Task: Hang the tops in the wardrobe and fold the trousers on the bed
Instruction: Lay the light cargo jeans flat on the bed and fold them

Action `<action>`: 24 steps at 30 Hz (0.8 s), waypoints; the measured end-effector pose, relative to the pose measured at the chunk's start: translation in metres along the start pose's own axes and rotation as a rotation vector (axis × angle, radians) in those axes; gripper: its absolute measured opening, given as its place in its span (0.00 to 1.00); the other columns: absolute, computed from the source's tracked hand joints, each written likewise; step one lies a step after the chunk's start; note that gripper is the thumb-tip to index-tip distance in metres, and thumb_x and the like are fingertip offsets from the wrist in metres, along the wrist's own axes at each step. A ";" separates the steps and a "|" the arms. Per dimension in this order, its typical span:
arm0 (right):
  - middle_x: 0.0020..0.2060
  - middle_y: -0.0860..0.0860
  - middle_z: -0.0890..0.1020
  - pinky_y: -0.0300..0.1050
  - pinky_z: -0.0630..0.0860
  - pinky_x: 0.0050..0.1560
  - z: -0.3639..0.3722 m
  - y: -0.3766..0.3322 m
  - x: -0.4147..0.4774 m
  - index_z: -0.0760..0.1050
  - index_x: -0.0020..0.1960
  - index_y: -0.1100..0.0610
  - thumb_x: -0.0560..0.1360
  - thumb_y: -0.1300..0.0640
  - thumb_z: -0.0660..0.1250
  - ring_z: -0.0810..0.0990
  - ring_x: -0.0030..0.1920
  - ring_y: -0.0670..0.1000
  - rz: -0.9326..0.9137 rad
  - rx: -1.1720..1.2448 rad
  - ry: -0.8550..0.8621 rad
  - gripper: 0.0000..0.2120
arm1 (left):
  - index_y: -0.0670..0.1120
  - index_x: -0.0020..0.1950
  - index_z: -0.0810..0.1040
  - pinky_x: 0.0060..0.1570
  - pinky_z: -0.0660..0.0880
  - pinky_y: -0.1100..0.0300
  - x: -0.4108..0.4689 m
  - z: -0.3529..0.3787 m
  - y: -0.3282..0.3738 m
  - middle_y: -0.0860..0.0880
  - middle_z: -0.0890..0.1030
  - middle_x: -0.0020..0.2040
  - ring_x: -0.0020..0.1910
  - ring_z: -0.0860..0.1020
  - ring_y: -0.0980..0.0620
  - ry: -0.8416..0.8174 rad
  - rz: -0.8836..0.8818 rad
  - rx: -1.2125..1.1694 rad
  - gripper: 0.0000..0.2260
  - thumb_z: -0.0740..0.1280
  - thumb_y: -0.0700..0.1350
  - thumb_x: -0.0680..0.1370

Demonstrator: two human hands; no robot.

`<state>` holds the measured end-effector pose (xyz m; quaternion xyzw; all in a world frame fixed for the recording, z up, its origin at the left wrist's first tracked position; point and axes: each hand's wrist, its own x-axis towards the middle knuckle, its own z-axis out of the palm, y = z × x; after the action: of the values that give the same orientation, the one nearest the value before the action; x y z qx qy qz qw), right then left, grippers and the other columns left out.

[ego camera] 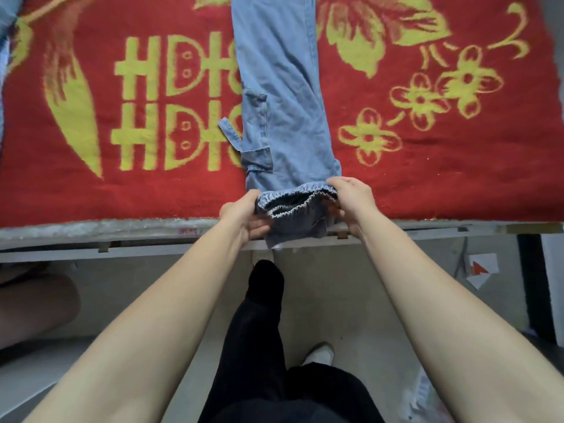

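Observation:
Light blue denim trousers [280, 96] lie lengthwise on the bed, stretching away from me over a red blanket [122, 190] with yellow patterns. Their elastic waistband end [297, 209] is at the bed's near edge, lifted and bunched. My left hand [244, 216] grips the waistband's left side. My right hand [351, 199] grips its right side, fingers curled over the fabric. The far end of the trousers runs out of view at the top.
The bed's grey front edge [91, 230] runs across the view. Below it is pale floor, my black-trousered legs [262, 331] and a white shoe [319, 354]. A paper with a red mark [482, 270] lies at the right. More blue cloth [6, 22] shows at the top left.

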<state>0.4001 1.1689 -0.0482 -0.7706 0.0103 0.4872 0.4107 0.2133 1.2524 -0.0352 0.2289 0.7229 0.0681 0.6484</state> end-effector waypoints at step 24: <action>0.80 0.56 0.49 0.57 0.65 0.67 0.086 -0.047 0.154 0.47 0.81 0.45 0.83 0.41 0.49 0.58 0.72 0.60 -0.413 -1.615 -0.171 0.28 | 0.64 0.78 0.40 0.68 0.67 0.42 0.167 0.024 0.096 0.60 0.43 0.80 0.79 0.41 0.45 -0.307 0.571 1.519 0.28 0.50 0.51 0.82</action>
<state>0.4364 1.3141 -0.1522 -0.7747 -0.5144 0.3167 -0.1872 0.2505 1.4031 -0.1519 0.7865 0.3894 -0.3092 0.3662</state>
